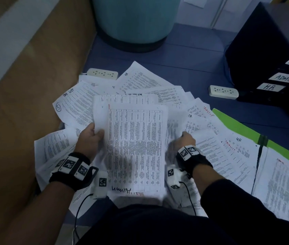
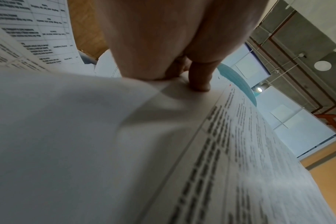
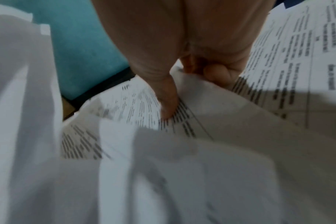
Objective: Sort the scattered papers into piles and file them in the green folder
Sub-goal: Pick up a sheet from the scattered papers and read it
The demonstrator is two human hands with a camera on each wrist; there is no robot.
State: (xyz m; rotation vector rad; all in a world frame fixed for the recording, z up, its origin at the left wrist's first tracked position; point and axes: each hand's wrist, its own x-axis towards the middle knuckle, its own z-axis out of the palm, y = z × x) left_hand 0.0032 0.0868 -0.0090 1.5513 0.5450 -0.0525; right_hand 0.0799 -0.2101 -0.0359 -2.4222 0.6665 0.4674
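Observation:
Printed papers point(image 1: 80, 106) lie scattered across the blue floor, some hand-marked HR or TASK LIST. My left hand point(image 1: 91, 137) holds up a small stack of table sheets point(image 1: 136, 147) by its left edge, thumb point(image 2: 199, 78) on top. My right hand point(image 1: 187, 138) pinches a sheet point(image 3: 144, 106) in the pile just right of that stack, thumb point(image 3: 168, 100) pressing on the print. The green folder point(image 1: 235, 124) lies open at the right, largely covered by papers point(image 1: 281, 184).
A teal round tub point(image 1: 133, 22) stands ahead. Two white power strips point(image 1: 103, 73) point(image 1: 223, 91) lie on the floor. Black binders point(image 1: 272, 82) labelled ADMIN and H.R. sit at the far right. A brown wooden panel point(image 1: 25, 103) runs along the left.

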